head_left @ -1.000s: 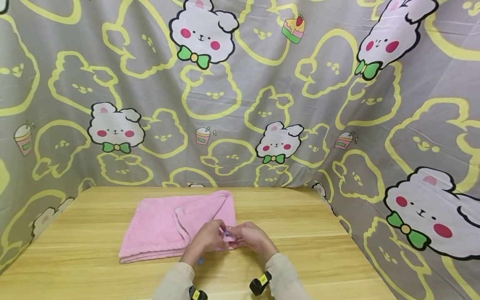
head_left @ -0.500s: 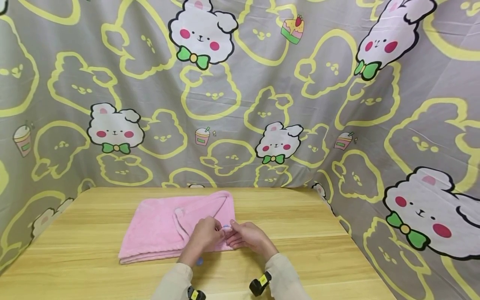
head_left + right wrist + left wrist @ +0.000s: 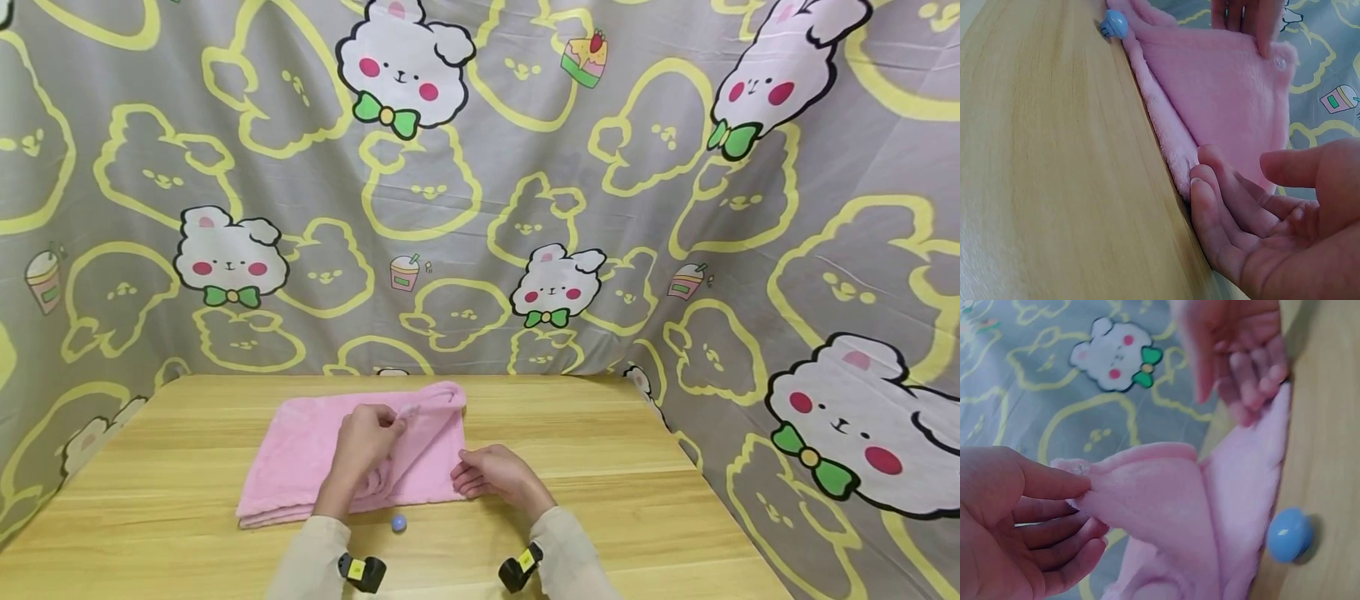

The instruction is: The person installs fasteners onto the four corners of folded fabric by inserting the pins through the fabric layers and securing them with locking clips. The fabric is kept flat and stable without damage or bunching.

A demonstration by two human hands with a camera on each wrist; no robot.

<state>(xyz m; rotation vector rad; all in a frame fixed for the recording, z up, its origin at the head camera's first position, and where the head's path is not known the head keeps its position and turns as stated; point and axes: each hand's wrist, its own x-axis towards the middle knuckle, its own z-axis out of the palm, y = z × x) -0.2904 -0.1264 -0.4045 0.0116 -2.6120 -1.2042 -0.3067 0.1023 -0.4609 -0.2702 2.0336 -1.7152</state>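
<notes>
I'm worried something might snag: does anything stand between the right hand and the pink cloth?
Nothing visible: the right hand has its fingers at the near right corner of the cloth. The blue knob sits in front of the cloth, left of that hand, not between them.

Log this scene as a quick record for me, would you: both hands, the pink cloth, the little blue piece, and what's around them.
Left hand: pinches a raised flap of the pink cloth near its corner
Right hand: fingers loosely bent at the cloth's right edge, thumb apart from them
Cloth: folded, layered, lying on the table
Clear fastener: on the flap, near the corner
Blue piece: rounded, on the table in front of the cloth's near edge
Table: light wood grain
Backdrop: grey fabric, rabbit print, yellow outlines
</notes>
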